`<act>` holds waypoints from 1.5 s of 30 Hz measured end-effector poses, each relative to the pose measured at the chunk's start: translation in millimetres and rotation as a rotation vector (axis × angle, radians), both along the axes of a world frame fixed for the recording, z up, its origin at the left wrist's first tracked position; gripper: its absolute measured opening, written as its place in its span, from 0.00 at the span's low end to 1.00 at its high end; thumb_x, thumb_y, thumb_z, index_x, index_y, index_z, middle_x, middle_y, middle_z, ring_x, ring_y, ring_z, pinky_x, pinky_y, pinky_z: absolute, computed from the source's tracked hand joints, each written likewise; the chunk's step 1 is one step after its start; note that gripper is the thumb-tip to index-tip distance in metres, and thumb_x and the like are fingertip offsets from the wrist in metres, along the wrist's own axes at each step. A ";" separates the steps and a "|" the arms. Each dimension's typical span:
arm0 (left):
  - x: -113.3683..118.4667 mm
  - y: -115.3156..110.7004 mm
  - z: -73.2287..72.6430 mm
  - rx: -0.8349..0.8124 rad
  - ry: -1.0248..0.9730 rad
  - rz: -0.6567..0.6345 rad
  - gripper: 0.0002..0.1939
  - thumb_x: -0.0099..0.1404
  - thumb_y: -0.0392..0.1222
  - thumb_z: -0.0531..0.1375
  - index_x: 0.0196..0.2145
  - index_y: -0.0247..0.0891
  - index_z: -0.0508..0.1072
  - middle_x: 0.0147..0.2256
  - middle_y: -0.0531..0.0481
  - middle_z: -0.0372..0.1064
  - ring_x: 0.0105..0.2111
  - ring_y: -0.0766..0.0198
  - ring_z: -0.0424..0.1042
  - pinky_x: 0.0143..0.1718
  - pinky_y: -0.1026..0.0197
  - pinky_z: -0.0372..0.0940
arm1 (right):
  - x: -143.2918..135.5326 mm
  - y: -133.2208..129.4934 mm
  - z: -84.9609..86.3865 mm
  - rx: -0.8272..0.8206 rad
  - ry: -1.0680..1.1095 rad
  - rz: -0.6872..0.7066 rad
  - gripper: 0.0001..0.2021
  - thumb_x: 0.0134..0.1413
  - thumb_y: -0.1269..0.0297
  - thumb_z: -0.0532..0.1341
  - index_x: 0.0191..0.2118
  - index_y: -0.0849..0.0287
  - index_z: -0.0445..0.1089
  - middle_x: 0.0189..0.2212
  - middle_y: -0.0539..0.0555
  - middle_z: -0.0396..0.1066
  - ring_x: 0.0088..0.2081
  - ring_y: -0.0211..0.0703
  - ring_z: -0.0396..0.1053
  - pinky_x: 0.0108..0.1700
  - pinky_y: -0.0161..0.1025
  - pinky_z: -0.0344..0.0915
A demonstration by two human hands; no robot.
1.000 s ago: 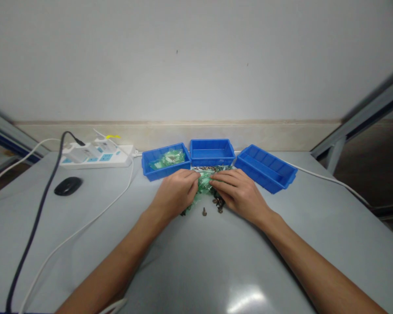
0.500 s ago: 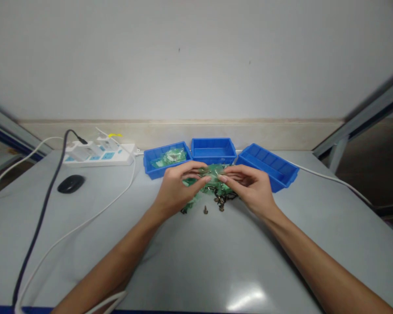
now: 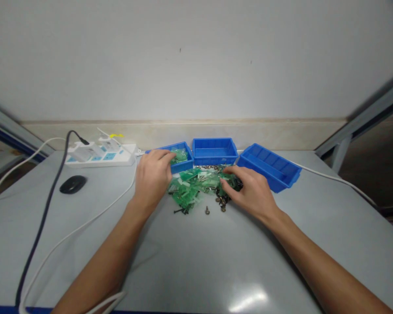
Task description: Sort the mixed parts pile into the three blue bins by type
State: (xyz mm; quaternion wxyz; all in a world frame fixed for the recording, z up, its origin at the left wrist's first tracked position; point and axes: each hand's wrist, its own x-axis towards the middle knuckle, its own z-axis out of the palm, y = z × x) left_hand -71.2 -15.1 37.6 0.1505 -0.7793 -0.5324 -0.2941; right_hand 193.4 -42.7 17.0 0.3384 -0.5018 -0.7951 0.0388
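My left hand (image 3: pixel 153 174) reaches over the left blue bin (image 3: pixel 182 166), in which green-tinted plastic packets (image 3: pixel 179 155) lie. The back of the hand hides most of its fingers and whatever may be in them. Over the right end of a heap of green plastic packets (image 3: pixel 190 187) is my right hand (image 3: pixel 250 187), thumb and forefinger apart, its fingertips at the packets. Small metal and white parts show through the plastic. Dark screws (image 3: pixel 222 200) lie loose below the right fingers, and a single screw (image 3: pixel 207 210) stands out in front of the heap.
Behind the heap are a middle blue bin (image 3: pixel 214 150) and a right blue bin (image 3: pixel 270 168) set at an angle. To the left sit a white power strip (image 3: pixel 101 159), a black mouse (image 3: pixel 73 185) and trailing cables (image 3: pixel 41 218). A wall rises behind the table.
My left hand has moved left, from the packet that both hands were at, to the left bin. My right hand stays near the heap, and more of the packets now show.
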 end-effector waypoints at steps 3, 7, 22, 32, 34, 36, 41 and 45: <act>-0.2 0.9 -5.0 -0.126 0.074 0.055 0.18 0.60 0.27 0.54 0.42 0.34 0.80 0.43 0.39 0.78 0.44 0.47 0.75 0.45 0.48 0.68 | -0.9 -2.3 -1.4 0.017 -0.146 0.007 0.10 0.58 0.61 0.61 0.44 0.58 0.75 0.40 0.58 0.78 0.42 0.55 0.75 0.42 0.47 0.69; 7.6 -1.6 -5.3 -0.110 0.058 0.025 0.20 0.61 0.28 0.53 0.46 0.33 0.78 0.48 0.38 0.76 0.50 0.45 0.72 0.48 0.46 0.67 | -4.3 -4.6 0.6 0.033 -0.165 0.029 0.12 0.58 0.61 0.61 0.45 0.58 0.74 0.42 0.58 0.78 0.44 0.54 0.75 0.44 0.46 0.69; 24.9 -9.2 -3.8 -0.005 0.010 -0.114 0.13 0.66 0.31 0.54 0.43 0.32 0.78 0.47 0.39 0.76 0.50 0.48 0.72 0.50 0.47 0.68 | -5.8 -5.0 0.8 0.010 -0.227 0.123 0.13 0.57 0.68 0.60 0.46 0.60 0.77 0.46 0.59 0.78 0.48 0.54 0.75 0.50 0.50 0.71; 32.4 -12.0 -4.0 -0.014 0.009 -0.143 0.12 0.67 0.32 0.55 0.42 0.33 0.78 0.46 0.38 0.76 0.49 0.48 0.72 0.49 0.45 0.68 | -11.5 -5.5 -2.3 0.039 -0.214 0.230 0.15 0.60 0.68 0.60 0.51 0.57 0.74 0.50 0.57 0.77 0.54 0.56 0.71 0.54 0.54 0.68; 33.4 -12.7 -4.5 -0.021 0.008 -0.156 0.12 0.67 0.33 0.55 0.42 0.33 0.78 0.46 0.38 0.76 0.48 0.48 0.72 0.50 0.45 0.68 | -11.8 -5.1 -3.0 0.051 -0.222 0.236 0.12 0.62 0.69 0.59 0.49 0.58 0.75 0.47 0.57 0.78 0.51 0.54 0.73 0.52 0.52 0.68; 34.2 -13.6 -5.0 -0.024 0.014 -0.161 0.12 0.67 0.33 0.55 0.42 0.32 0.79 0.46 0.38 0.76 0.49 0.47 0.72 0.50 0.45 0.68 | -11.5 -4.6 -2.7 0.073 -0.230 0.240 0.10 0.63 0.70 0.59 0.46 0.58 0.76 0.46 0.57 0.79 0.48 0.53 0.75 0.50 0.50 0.68; 35.9 -14.6 -4.6 -0.035 0.021 -0.159 0.12 0.67 0.33 0.55 0.43 0.32 0.79 0.46 0.38 0.76 0.49 0.46 0.72 0.50 0.44 0.68 | -8.9 -3.5 -3.1 0.149 -0.228 0.253 0.09 0.63 0.74 0.58 0.41 0.59 0.77 0.40 0.57 0.80 0.43 0.50 0.77 0.43 0.46 0.66; 37.9 -15.7 -3.7 -0.060 -0.039 -0.222 0.12 0.68 0.32 0.55 0.43 0.34 0.78 0.45 0.39 0.76 0.49 0.49 0.72 0.52 0.45 0.68 | -6.1 -3.5 -4.3 0.240 -0.133 0.240 0.10 0.63 0.73 0.58 0.42 0.58 0.77 0.40 0.57 0.80 0.42 0.49 0.77 0.43 0.46 0.67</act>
